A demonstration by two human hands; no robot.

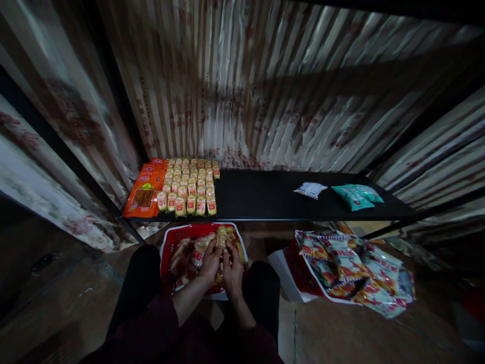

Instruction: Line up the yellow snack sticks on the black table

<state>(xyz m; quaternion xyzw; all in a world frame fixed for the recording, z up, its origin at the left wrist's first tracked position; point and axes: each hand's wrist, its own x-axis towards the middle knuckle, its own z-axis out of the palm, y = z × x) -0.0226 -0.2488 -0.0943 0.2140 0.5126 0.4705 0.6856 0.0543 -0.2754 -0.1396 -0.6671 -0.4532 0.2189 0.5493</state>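
Over a red basket with a white rim [165, 247], my left hand [211, 260] and my right hand [232, 267] are close together. Their fingers are closed around a yellow-wrapped snack pack [222, 236], which is partly hidden by them; whether it is one piece or more I cannot tell. Inside the basket, clear packs with red labels [199, 248] lie to the left, and more yellow packs [235, 243] show beside my right hand. Above the basket, rows of small yellow packs with red-and-white labels [191, 203] stand on the black shelf [257, 194].
Orange snack bags [143, 194] lie at the shelf's left end. Farther right are a white packet [311, 189] and teal packets [354, 196]. A second basket [299, 270] on the floor is heaped with white-and-orange bags [344, 258]. Dark metal posts and striped sheeting [242, 101] enclose the shelf.
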